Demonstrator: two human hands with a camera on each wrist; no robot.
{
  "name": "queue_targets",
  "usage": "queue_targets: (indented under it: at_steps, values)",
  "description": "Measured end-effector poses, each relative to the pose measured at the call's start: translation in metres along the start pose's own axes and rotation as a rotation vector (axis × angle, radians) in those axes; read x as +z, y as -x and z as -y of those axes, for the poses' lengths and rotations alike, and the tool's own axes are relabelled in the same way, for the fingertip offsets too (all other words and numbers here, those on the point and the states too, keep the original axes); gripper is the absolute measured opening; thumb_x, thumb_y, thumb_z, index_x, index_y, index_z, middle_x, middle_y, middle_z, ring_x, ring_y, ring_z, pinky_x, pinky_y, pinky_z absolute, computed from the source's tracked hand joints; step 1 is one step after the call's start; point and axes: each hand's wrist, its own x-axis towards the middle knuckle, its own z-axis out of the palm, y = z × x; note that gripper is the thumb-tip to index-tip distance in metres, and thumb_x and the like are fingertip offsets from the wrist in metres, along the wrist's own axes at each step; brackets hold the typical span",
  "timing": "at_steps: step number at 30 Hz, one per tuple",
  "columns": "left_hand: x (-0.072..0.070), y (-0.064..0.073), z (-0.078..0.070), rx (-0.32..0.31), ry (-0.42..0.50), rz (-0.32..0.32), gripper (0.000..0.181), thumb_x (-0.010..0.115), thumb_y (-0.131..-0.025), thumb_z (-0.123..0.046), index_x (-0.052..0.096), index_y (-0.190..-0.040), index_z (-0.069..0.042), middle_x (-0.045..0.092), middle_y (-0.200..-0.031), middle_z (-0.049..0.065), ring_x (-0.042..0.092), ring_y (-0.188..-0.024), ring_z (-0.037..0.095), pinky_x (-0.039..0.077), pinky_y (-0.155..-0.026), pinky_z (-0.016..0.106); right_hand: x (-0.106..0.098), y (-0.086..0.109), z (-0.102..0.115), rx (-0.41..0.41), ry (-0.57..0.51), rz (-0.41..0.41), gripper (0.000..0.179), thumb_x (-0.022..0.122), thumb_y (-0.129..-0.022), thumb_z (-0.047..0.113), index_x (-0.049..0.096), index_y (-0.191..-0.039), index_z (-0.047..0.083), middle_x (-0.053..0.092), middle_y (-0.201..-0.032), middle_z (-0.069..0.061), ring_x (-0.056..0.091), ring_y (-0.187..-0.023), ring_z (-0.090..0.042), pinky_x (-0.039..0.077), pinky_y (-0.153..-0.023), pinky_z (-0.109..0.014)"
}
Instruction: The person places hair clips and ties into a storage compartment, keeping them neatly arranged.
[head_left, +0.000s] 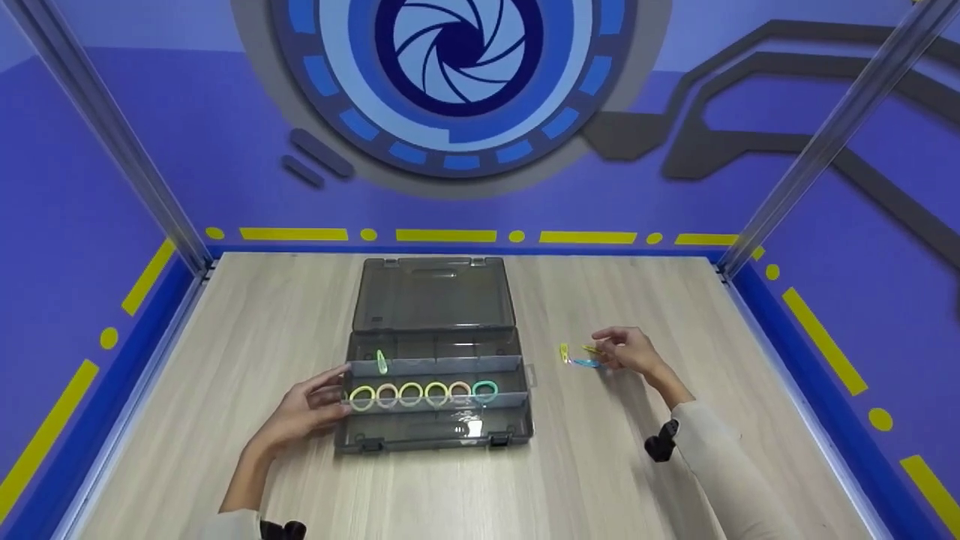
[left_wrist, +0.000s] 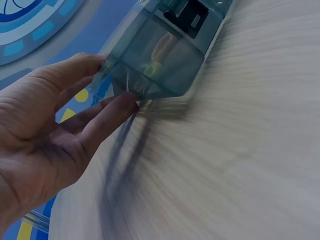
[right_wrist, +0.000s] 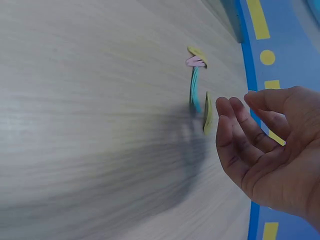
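An open, grey see-through storage box [head_left: 442, 431] stands on the table. The left hand [head_left: 304, 409] touches its left end with thumb and fingers spread along the wall. A green snap hair clip [head_left: 382, 362] lies in the back row. Several hair ties [head_left: 411, 394] in yellow, pink and teal line the middle row. Right of the box, the right hand [head_left: 630, 350] hovers with loosely bent fingers and nothing between them. Near its fingertips lie two yellow snap hair clips [right_wrist: 208, 117], some blue clips [right_wrist: 195, 87] and a pink clip [right_wrist: 195, 61].
The box's lid [head_left: 435, 296] is folded back flat toward the rear of the wooden table [head_left: 585, 465]. Two latches [head_left: 500, 439] show along the box's front edge. Blue printed panels [head_left: 480, 214] rise behind and at both sides, with metal posts [head_left: 739, 251] at the back corners.
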Motion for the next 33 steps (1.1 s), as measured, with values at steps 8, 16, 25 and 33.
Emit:
queue_targets:
  at_steps: [8,16,25,33]
  values:
    - [0.001,0.000,0.002,0.011,-0.015,-0.032,0.076,0.076,-0.092,-0.013,0.037,-0.157,-0.002,0.041,-0.152,0.033,0.050,-0.136,0.048,0.059,-0.092,0.030,0.001,0.000,-0.017,-0.167,0.032,0.033,0.024,0.062,-0.093,-0.001,0.069,-0.112,-0.013,0.073,-0.091,-0.022,0.066,-0.066,-0.013,0.054,-0.057,-0.022]
    - [0.000,-0.003,0.003,0.037,0.018,-0.014,0.076,0.075,-0.093,-0.011,0.035,-0.158,-0.002,0.038,-0.155,0.033,0.048,-0.138,0.049,0.059,-0.093,0.030,0.012,-0.005,-0.021,-0.269,0.280,0.023,0.020,0.076,-0.087,-0.001,0.075,-0.106,-0.006,0.072,-0.098,-0.022,0.067,-0.084,-0.026,0.048,-0.069,-0.019]
    - [0.000,-0.001,0.007,0.047,0.042,0.006,0.076,0.074,-0.093,-0.009,0.034,-0.158,-0.001,0.035,-0.156,0.034,0.048,-0.137,0.048,0.059,-0.093,0.031,0.022,-0.005,-0.018,-0.289,0.361,0.020,0.015,0.073,-0.090,-0.003,0.078,-0.104,-0.003,0.069,-0.098,-0.015,0.061,-0.085,-0.021,0.047,-0.072,-0.023]
    - [0.003,0.002,0.006,0.027,0.036,-0.008,0.075,0.073,-0.094,-0.009,0.035,-0.158,-0.002,0.036,-0.156,0.033,0.049,-0.137,0.048,0.059,-0.093,0.033,0.025,-0.005,-0.017,-0.310,0.542,-0.018,0.013,0.075,-0.089,0.000,0.080,-0.101,0.000,0.073,-0.094,-0.011,0.066,-0.083,-0.019,0.058,-0.073,-0.036]
